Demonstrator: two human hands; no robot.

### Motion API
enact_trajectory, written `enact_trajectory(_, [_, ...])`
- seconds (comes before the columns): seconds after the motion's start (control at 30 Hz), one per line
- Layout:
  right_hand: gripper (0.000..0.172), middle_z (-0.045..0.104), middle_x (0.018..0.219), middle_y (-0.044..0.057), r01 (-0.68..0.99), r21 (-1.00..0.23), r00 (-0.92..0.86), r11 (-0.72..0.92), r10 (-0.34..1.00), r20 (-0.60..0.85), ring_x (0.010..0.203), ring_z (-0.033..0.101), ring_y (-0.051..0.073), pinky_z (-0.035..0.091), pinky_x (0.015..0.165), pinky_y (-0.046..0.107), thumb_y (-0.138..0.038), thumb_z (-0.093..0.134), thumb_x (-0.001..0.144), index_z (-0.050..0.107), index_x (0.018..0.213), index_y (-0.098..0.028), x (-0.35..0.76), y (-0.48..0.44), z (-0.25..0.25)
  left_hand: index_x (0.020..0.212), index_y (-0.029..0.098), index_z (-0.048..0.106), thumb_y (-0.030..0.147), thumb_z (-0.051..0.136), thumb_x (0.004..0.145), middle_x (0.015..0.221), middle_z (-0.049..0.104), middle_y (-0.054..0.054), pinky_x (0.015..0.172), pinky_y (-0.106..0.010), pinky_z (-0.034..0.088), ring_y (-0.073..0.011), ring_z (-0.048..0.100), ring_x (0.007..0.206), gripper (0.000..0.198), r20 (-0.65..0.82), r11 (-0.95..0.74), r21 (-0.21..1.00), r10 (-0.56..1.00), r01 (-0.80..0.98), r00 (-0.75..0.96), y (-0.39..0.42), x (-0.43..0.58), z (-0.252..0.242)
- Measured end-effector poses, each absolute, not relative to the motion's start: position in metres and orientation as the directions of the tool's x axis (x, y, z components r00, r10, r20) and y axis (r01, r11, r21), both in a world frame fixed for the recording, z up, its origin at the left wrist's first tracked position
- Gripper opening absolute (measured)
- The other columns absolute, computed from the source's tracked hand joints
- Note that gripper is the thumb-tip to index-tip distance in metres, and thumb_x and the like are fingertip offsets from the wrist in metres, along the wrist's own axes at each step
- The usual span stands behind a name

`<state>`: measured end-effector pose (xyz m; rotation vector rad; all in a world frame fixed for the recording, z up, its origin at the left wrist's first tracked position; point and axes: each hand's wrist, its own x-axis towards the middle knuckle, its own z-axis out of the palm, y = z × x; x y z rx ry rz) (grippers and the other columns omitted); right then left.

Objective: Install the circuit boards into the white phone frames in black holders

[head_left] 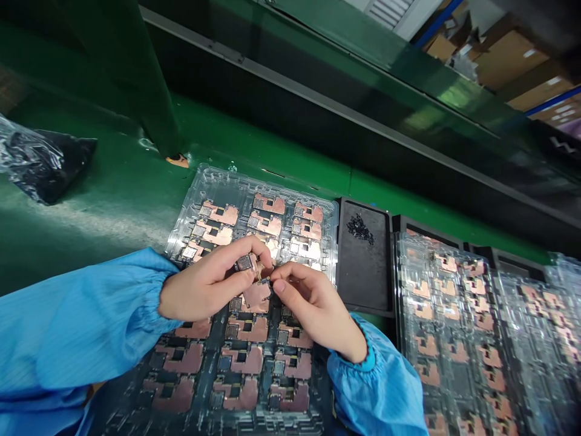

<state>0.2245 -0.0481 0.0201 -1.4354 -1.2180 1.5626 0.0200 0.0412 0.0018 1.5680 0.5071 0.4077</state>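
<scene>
Between my two hands, above the middle of a clear plastic tray (pixel 218 179), is a copper-coloured circuit board (pixel 256 297). My left hand (pixel 213 275) pinches the board near its upper part, thumb and fingers closed round it. On the other side, my right hand (pixel 308 297) has thumb and forefinger pressed together at the board's right edge, by a small dark part. Whatever lies between those right fingertips is too small to make out. Rows of similar boards (pixel 242 360) sit in the tray's pockets below and around my hands.
Right of the tray lies a black shallow tray (pixel 365 272) holding a heap of small black pieces (pixel 360 229). Farther right stand more clear trays (pixel 408 242) with boards. A plastic bag with black contents (pixel 49 160) rests on the green surface at left, near a green post (pixel 154 103).
</scene>
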Motion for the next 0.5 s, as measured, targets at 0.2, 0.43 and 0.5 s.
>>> enact_trajectory(0.2, [0.017, 0.061, 0.08, 0.0, 0.301, -0.915, -0.107, -0.266, 0.945, -0.31, 0.071, 0.052, 0.014, 0.041, 0.064, 0.027, -0.034, 0.06, 0.1, 0.063, 0.09, -0.021, 0.222, -0.054, 0.011, 0.117, 0.024, 0.05, 0.017, 0.04, 0.103, 0.099, 0.054, -0.001, 0.069, -0.026, 0.046, -0.013, 0.053, 0.078, 0.019, -0.091, -0.042, 0.991, 0.498, 0.129, 0.862, 0.038, 0.017, 0.0])
enact_trajectory(0.43, [0.025, 0.06, 0.08, 0.001, 0.089, -0.944, -0.186, -0.318, 0.926, -0.329, 0.07, 0.051, 0.013, 0.043, 0.064, 0.026, -0.039, 0.056, 0.103, 0.067, 0.092, -0.019, 0.228, -0.049, 0.021, 0.113, 0.026, 0.052, 0.013, 0.041, 0.102, 0.098, 0.051, 0.001, 0.076, -0.024, 0.043, -0.013, 0.049, 0.085, 0.02, -0.041, -0.052, 0.995, 0.547, 0.083, 0.836, 0.041, 0.018, 0.006])
enact_trajectory(0.5, [0.028, 0.06, 0.08, 0.001, 0.105, -0.943, -0.172, -0.314, 0.929, -0.329, 0.069, 0.051, 0.013, 0.043, 0.064, 0.026, -0.041, 0.054, 0.104, 0.067, 0.092, -0.02, 0.229, -0.048, 0.023, 0.114, 0.026, 0.051, 0.015, 0.04, 0.104, 0.097, 0.051, 0.0, 0.075, -0.025, 0.043, -0.0134, 0.048, 0.083, 0.018, -0.069, -0.014, 0.996, 0.536, 0.091, 0.842, 0.041, 0.017, 0.006])
